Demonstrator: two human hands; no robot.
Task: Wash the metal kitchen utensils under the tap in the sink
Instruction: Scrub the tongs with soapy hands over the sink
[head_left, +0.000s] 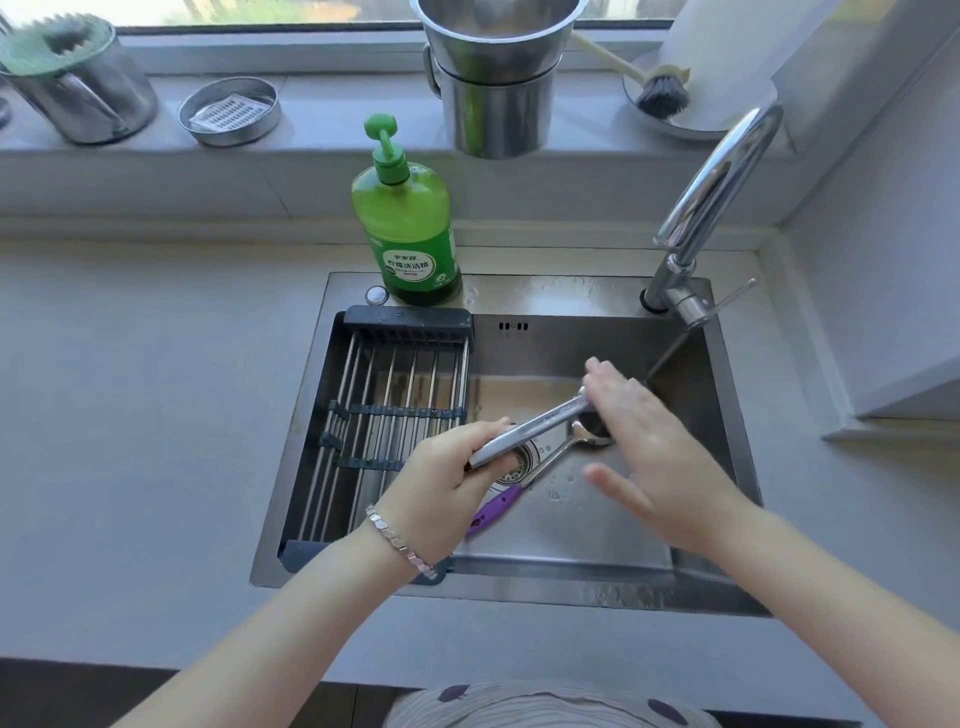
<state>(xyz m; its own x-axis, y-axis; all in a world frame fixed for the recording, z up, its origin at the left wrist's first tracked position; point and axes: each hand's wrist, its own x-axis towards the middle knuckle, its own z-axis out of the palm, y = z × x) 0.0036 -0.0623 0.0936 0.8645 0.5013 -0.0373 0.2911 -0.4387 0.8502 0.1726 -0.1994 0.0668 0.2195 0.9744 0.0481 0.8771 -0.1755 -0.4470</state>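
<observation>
My left hand (447, 470) grips the handle of a long metal utensil (530, 428) and holds it slanted up to the right over the steel sink (597, 530). My right hand (649, 441) lies flat with straight fingers over the utensil's far end, which it hides. A thin stream of water runs from the tap (711, 208) down toward that hand. Under the held utensil a metal spoon with a purple handle (498, 506) lies on the sink floor, its bowl near the drain strainer (517, 465).
A black-framed wire drying rack (384, 415) spans the sink's left part. A green dish-soap bottle (408, 223) stands behind the sink. On the window sill are stacked steel pots (493, 78), a round steel tin (228, 111), a steel container (78, 78) and a dish brush (660, 93).
</observation>
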